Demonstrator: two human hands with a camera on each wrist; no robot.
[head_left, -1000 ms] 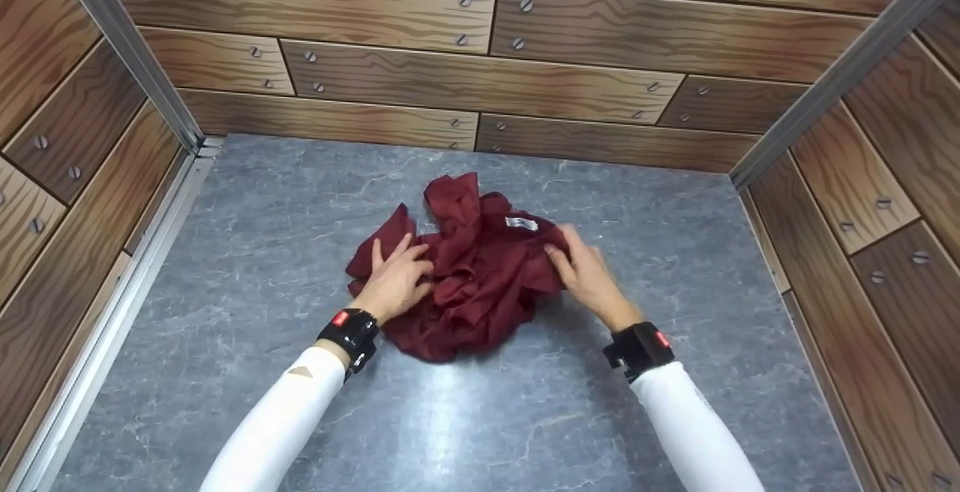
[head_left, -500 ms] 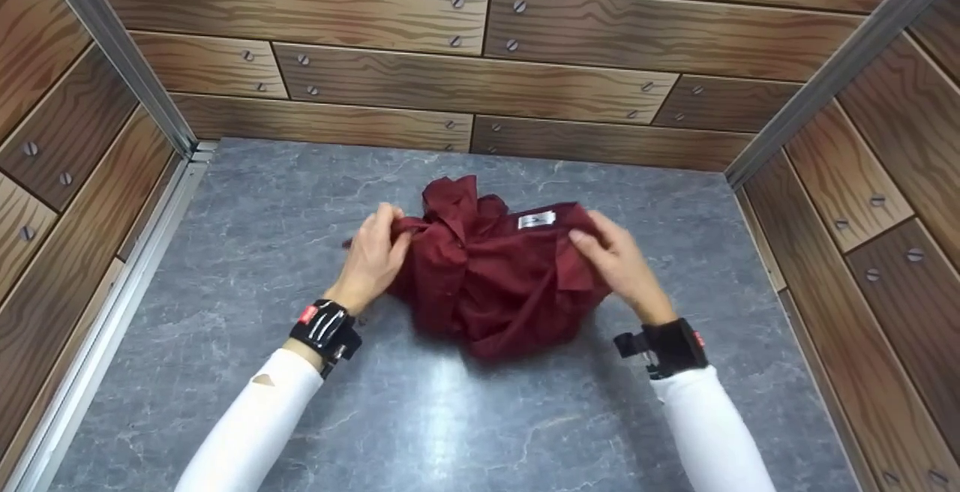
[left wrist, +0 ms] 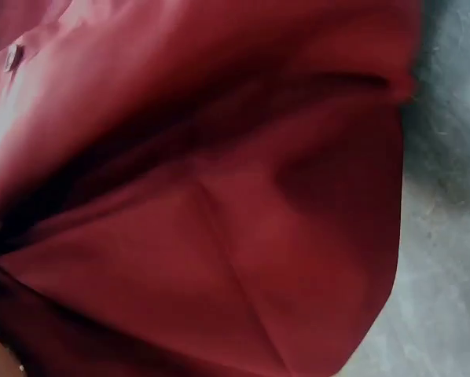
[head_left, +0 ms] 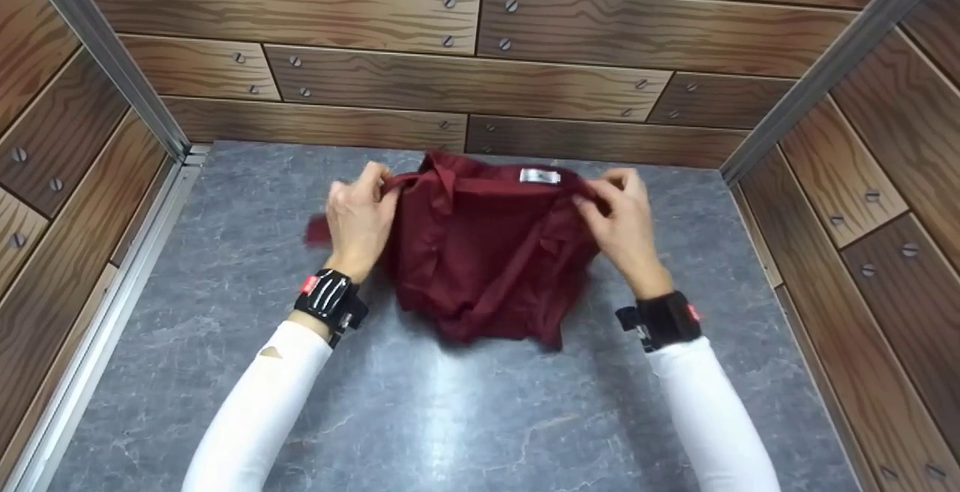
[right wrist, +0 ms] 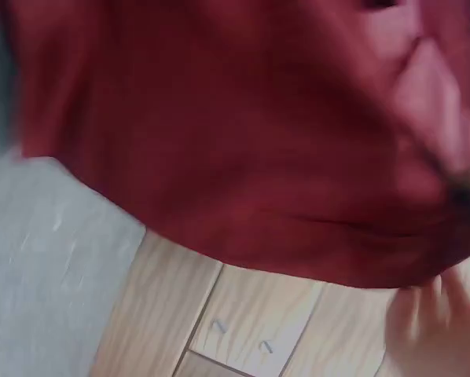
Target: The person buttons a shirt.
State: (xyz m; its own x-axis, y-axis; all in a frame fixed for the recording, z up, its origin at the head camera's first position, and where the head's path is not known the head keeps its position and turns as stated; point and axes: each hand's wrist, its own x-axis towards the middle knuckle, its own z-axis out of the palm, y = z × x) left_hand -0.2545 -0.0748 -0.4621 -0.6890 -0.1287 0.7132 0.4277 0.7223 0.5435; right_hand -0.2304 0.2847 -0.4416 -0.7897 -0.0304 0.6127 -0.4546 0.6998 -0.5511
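Note:
A dark red shirt [head_left: 495, 252] hangs between my two hands in the head view, its folds falling toward me. Along its upper edge sits a white label [head_left: 540, 176]. My left hand [head_left: 358, 222] pinches the upper left part, and a strip of the same cloth shows beyond that hand. On the other side my right hand [head_left: 624, 218] pinches the upper right edge between thumb and fingers. The left wrist view is mostly filled by the cloth, with a small button [left wrist: 13, 57] at the upper left. Fingertips [right wrist: 429, 302] show at the cloth's edge in the right wrist view.
Grey marbled floor [head_left: 442, 417] lies beneath the shirt. A wood-patterned back wall [head_left: 375, 87] stands close behind it, with side walls [head_left: 885, 214] at left and right. Metal rails [head_left: 90, 334] run along the corners and left edge.
The shirt has gone from a crumpled heap to a raised, more spread shape. The left hand, earlier lying on the cloth, now pinches it; both hands have moved up and farther from me.

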